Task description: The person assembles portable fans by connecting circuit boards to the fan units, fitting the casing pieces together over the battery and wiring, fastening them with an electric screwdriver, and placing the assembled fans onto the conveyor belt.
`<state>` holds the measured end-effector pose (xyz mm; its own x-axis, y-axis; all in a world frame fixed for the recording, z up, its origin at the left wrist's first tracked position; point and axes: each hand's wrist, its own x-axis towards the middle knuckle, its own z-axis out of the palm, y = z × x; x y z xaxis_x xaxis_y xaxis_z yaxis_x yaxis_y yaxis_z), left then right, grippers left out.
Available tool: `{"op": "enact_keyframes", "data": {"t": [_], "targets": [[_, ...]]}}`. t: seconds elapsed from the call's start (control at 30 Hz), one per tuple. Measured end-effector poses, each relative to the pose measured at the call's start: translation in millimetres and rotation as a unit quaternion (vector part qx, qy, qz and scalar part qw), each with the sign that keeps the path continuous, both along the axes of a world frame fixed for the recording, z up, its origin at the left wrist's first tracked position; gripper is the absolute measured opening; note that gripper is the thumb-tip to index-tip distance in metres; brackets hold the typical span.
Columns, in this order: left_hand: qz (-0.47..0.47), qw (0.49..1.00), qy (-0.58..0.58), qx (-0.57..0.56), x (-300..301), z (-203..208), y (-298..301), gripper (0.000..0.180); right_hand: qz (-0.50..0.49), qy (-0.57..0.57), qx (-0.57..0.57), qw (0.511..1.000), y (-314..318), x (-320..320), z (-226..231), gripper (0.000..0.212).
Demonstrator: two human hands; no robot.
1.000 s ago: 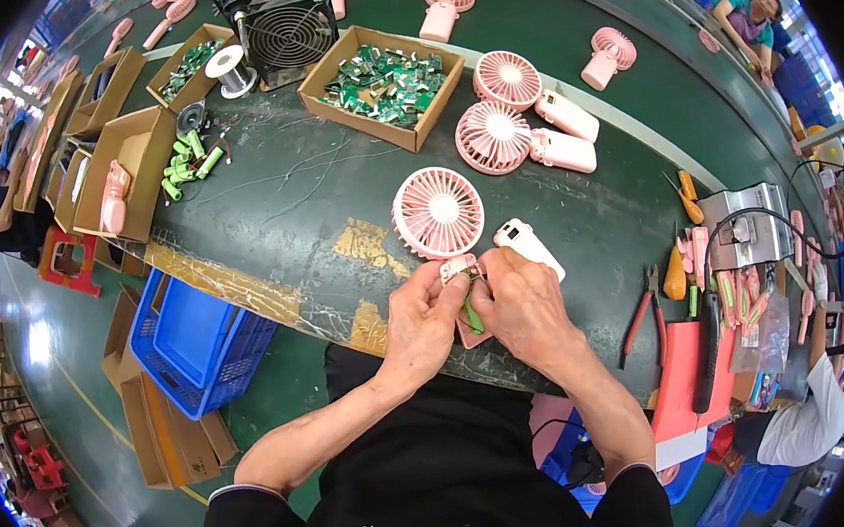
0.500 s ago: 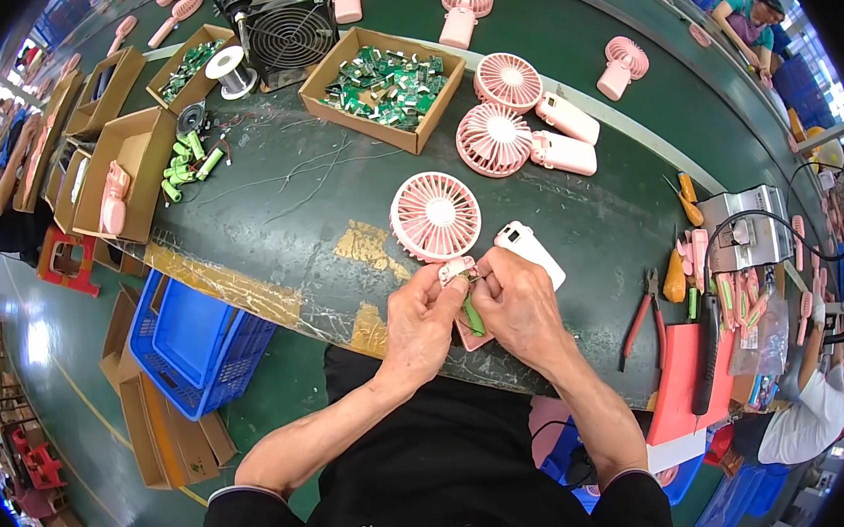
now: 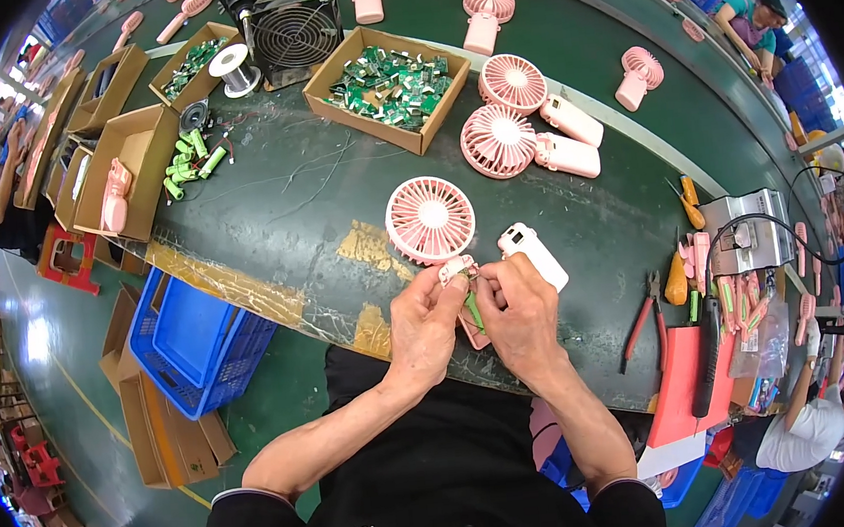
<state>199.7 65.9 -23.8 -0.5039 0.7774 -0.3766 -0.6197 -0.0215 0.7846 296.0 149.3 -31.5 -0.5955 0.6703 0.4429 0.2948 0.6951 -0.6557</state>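
A pink handheld fan lies face up at the table's near edge, its handle opened toward me. My left hand grips the neck of the handle between thumb and fingers. At the same spot my right hand pinches close to the neck; what its fingertips hold is too small to make out. Between my hands a green battery cell shows in the open handle, partly covered by my right fingers. A pale handle cover rests just beyond my right hand.
Beyond are a carton of green circuit boards, two more fans, a solder spool and loose green batteries. Red-handled pliers and a soldering iron lie right. Fans sit on the conveyor. Co-workers are at both sides.
My right hand's fingers have shifted slightly by the handle, and less of the green battery shows. The fan's head has turned a little left. Fans on the conveyor have moved right.
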Motion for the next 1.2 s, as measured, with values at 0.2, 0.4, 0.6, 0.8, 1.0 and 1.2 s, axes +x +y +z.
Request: {"op": "enact_keyframes", "data": {"t": [0.2,0.4,0.6,0.8,1.0,1.2], "targets": [[-0.006,1.0,0.026,0.005,0,-8,-1,0.02,-0.008,0.009,0.023,1.0,-2,-1,4,0.018],[-0.007,1.0,0.018,0.001,1,-3,-1,0.019,-0.015,0.023,0.007,1.0,-3,-1,3,0.018],[-0.025,0.998,-0.045,-0.023,-5,2,0,0.019,-0.007,0.009,0.004,1.0,-1,1,2,0.013],[-0.062,0.994,-0.091,-0.028,-22,2,-3,0.022,0.027,-0.002,-0.141,0.99,1,3,16,0.014],[-0.078,0.993,-0.092,-0.021,-26,2,-4,0.023,0.022,0.038,-0.261,0.964,7,15,11,0.013],[-0.085,0.991,-0.096,-0.023,-29,4,-4,0.024,0.035,0.032,-0.456,0.889,27,3,19,0.012]]}}
